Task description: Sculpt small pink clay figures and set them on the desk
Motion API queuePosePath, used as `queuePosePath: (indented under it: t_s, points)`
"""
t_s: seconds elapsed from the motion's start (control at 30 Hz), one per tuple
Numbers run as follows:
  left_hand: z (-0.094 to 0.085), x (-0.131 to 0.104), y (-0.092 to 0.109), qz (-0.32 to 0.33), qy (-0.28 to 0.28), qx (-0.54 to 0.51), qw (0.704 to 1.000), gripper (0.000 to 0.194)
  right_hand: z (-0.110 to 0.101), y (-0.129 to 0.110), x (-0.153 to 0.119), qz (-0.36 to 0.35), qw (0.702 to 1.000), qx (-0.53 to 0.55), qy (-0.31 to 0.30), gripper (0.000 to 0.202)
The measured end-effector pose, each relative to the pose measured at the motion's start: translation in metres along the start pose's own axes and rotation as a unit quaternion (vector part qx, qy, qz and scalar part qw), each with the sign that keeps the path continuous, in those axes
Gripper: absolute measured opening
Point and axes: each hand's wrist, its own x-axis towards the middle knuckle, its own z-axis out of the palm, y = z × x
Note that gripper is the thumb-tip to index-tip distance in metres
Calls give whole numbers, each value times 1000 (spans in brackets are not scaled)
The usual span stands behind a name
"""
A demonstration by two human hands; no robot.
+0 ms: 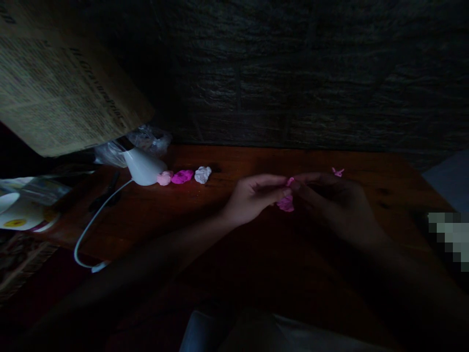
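Above the wooden table, my left hand [252, 195] and my right hand [335, 205] meet with their fingertips pinched on one pink lump of modelling clay [286, 202]. Fingers of both hands cover part of the lump, so its full shape is hidden. Beyond my right hand lies a small, thin, branching pink piece [337, 172]. Off to the left of my left hand, a pale pink lump [164, 177], a bright magenta lump [182, 176] and a white lump [202, 174] sit in a row.
A lamp with a newsprint-patterned shade [69, 83] and white base [142, 168] stands at the left, its white cable [82, 234] curving down. Clear plastic wrap [154, 139] lies behind it. A white cup [18, 215] is far left. A dark brick-patterned wall [274, 73] borders the table [249, 156].
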Motion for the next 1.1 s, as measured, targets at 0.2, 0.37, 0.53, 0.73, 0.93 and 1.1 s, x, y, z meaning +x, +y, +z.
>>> queuePosePath:
  t_s: [0.2,0.37,0.53,0.73,0.93,1.1]
  points:
    - [0,4,1,-127,-12,-156,980,35,1,-1,0,26,999,36,-11,31]
    - [1,4,3,-163,-23,-186,969,31,4,-3,-2,25,999,44,-17,31]
    - [1,3,3,-160,-20,-186,969,33,6,-5,-3,11,1000,27,-5,29]
    - [4,2,5,-151,-20,-193,969,34,8,-3,-4,-30,999,-8,7,29]
    - [2,1,6,-205,-55,-217,953,38,9,-4,-6,-48,998,-18,24,27]
    - [1,2,5,-236,-58,-248,938,37,9,-6,-7,-54,998,-28,24,25]
